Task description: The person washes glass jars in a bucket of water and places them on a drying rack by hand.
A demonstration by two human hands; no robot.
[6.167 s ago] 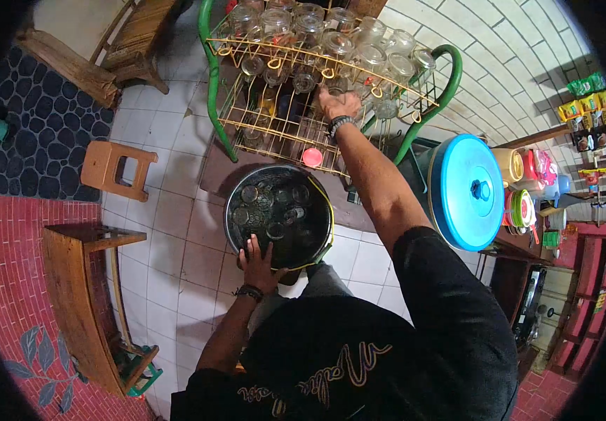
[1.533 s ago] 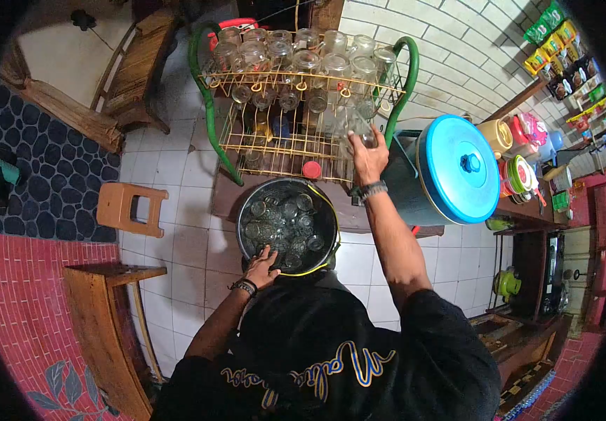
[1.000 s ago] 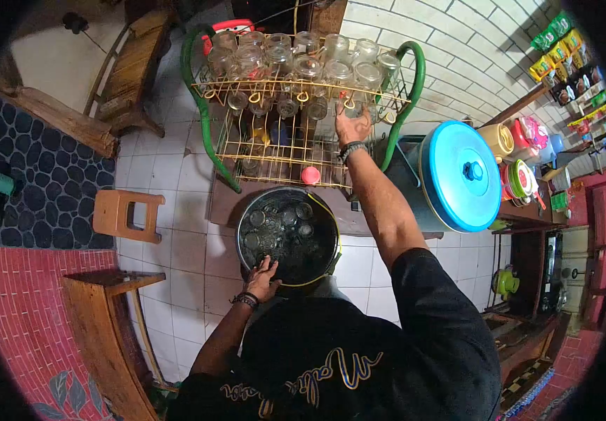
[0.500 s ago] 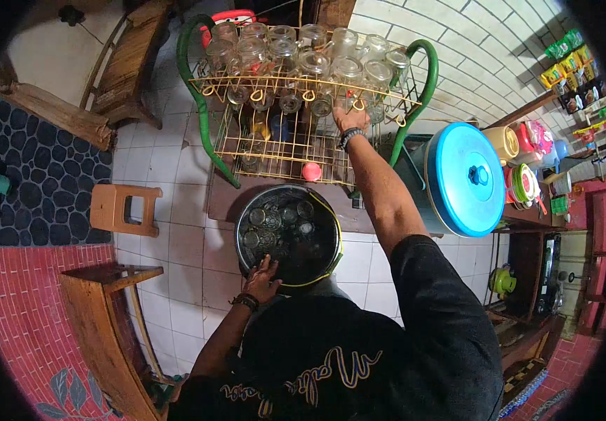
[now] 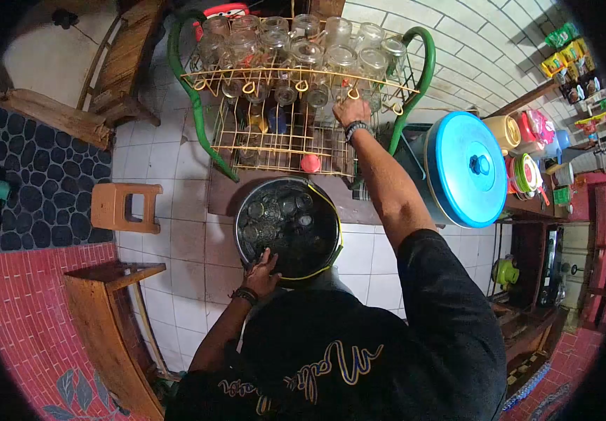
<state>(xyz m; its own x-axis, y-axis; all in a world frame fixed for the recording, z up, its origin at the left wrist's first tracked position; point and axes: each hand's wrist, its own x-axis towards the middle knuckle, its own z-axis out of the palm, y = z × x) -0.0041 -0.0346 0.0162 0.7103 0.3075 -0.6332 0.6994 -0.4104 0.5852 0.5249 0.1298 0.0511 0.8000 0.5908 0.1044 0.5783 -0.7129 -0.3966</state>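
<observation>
My right hand (image 5: 352, 111) reaches up to the front of a wire rack (image 5: 285, 144), just below its upper shelf. Its fingers are curled, and the wires and glass mugs in front hide what they hold. Upside-down glass mugs (image 5: 306, 56) crowd that shelf. Over the near left rim of a black bucket (image 5: 338, 242) rests my left hand (image 5: 263, 272), fingers apart and holding nothing. Dark water fills the bucket, and several glass mugs (image 5: 261, 228) lie in it, mostly toward the left and back.
Right of the rack stands a large container with a blue lid (image 5: 471, 168). A pink ball-like item (image 5: 310, 163) sits on the lower rack. To the left are a brown plastic stool (image 5: 126, 208) and a wooden bench (image 5: 110, 316). Green curved tubes (image 5: 197, 126) frame the rack.
The view has shifted slightly. My right hand stays at the rack, and my left hand stays at the bucket rim with its fingers slightly shifted. Ripples and bubbles show more in the water.
</observation>
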